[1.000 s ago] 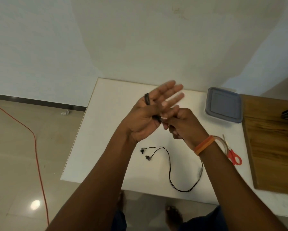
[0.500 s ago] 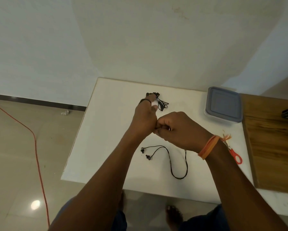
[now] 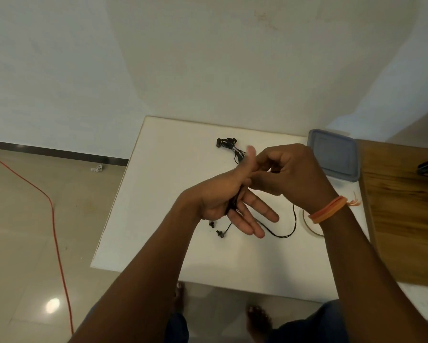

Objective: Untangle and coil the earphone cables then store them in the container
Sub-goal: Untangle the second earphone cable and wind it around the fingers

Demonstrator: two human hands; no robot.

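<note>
Landmark: the white table point(image 3: 158, 194).

Nearest its front edge, the loose tail of the black earphone cable point(image 3: 286, 235) trails on the tabletop, with two earbuds point(image 3: 216, 230) lying below the left wrist.

Above the table centre, the left hand point(image 3: 230, 206) is spread palm-up, fingers straight, with cable turns and the jack plug point(image 3: 239, 212) lying across the palm. The right hand point(image 3: 292, 169) is curled just beside it, apparently pinching the cable at the left thumb; the pinch point itself is hidden.

Further back, a second tangled earphone bundle point(image 3: 229, 146) lies near the table's far edge. The grey-lidded container point(image 3: 331, 154) sits at the far right corner, lid on.

Risks, as a judgement:
- With the left fingers straight, the turns may slide off and the coil come undone.
- The trailing earbuds could snag or drag off the front edge as the tail is drawn up.
- The lid must come off before storing.
</note>
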